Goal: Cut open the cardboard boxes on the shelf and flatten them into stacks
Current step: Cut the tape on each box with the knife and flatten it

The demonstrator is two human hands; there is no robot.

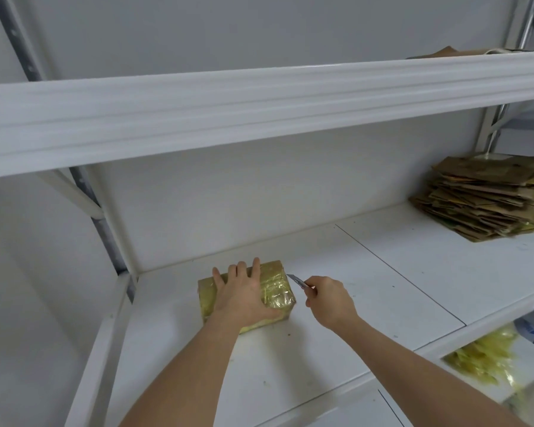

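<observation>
A small cardboard box (276,283), wrapped in shiny yellowish tape, lies on the white shelf (336,303) near its back left corner. My left hand (244,294) presses flat on top of the box, fingers spread, thumb along its near side. My right hand (329,300) grips a utility knife (299,282) just right of the box, with the blade tip close to the box's upper right edge. A tall stack of flattened cardboard (487,195) sits at the shelf's far right.
The upper shelf's white beam (259,109) crosses overhead, with more cardboard (463,52) on top at the right. Below the shelf's front edge at the right lies a heap of yellowish tape scraps (481,355). A grey upright post (105,229) stands at the left.
</observation>
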